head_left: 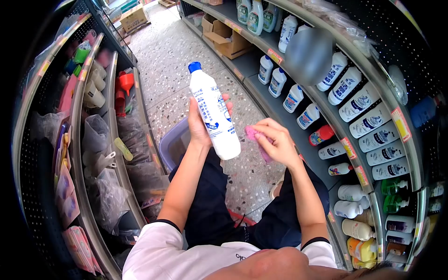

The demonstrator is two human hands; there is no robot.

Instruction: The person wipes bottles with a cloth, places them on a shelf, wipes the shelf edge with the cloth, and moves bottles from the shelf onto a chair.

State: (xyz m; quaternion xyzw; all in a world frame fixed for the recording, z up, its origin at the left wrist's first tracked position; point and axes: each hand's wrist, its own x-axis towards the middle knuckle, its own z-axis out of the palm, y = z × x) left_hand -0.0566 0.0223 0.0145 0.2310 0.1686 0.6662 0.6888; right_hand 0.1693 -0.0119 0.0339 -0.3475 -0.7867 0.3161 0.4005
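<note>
A white bottle (215, 114) with a blue cap and blue print is held tilted in front of me. My left hand (198, 123) wraps round it from behind, with fingertips showing at its right side. To the right of the bottle, my right hand (276, 140) pinches a crumpled pink cloth (254, 133), part of which hangs below the fingers. The cloth and the bottle are apart. Under my left forearm is a pale purple tub (173, 140) on the floor, partly hidden by my arm and leg.
Shelves on the right carry several white bottles (358, 101), a red-capped bottle (321, 135) and green pump bottles (394, 203). An open cardboard box (228, 42) sits on the lower shelf. Left shelves hold a red funnel (126, 81) and plastic-wrapped goods. A speckled floor (163, 60) runs between.
</note>
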